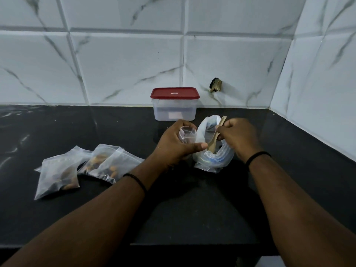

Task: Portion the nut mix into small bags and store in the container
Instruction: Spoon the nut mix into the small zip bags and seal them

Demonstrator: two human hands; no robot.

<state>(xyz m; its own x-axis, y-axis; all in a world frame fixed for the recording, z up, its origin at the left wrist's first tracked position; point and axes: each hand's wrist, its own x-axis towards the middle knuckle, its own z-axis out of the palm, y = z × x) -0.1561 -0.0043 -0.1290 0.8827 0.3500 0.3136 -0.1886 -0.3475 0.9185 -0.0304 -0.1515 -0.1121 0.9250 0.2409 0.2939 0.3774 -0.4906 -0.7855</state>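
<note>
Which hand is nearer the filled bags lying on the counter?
Left. The left hand, holding a small open bag, is just right of the filled bags; the right hand with the wooden spoon sits farther right.

Black countertop (57,128), marbled white wall tiles (125,64).

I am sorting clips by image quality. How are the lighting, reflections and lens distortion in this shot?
Head view: dim, bluish light; tile lines on the wall bow, showing wide-angle distortion; the black counter carries pale reflections at its left; forearms cast soft shadows below the hands; the filled bags look slightly soft, while the left hand, right hand and red-lidded container are fairly sharp.
</note>
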